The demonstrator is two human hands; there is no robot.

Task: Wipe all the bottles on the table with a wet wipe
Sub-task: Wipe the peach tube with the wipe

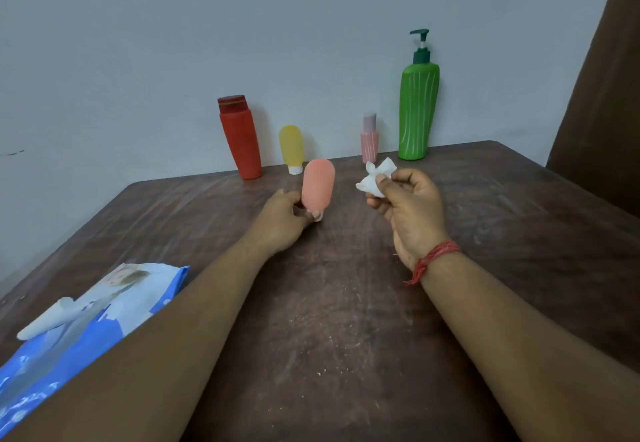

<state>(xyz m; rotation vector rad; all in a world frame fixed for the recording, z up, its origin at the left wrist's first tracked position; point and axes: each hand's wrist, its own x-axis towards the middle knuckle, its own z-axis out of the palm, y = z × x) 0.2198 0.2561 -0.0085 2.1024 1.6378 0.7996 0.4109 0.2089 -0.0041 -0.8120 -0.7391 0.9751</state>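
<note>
A dark brown, scuffed table (pixel 346 303) stands against a plain pale grey-blue wall (pixel 173 43). The left hand (pixel 282 223) grips a salmon bottle (pixel 318 183) by its lower end. Just right of it, the right hand (pixel 412 209) pinches a crumpled wet wipe (pixel 375 176). Behind it stand a red bottle (pixel 240 140), yellow bottle (pixel 292 149), small pink bottle (pixel 369 140) and green pump bottle (pixel 418 109). The blue wipes pack (pixel 79 320) shows no readable writing.

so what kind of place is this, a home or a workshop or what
Probably a plain room in a home, though that is a guess. A worn brown table is pushed against a bare pale wall, toiletry bottles such as a green pump bottle line its back edge, and a blue wet wipe pack lies near the person.
</note>
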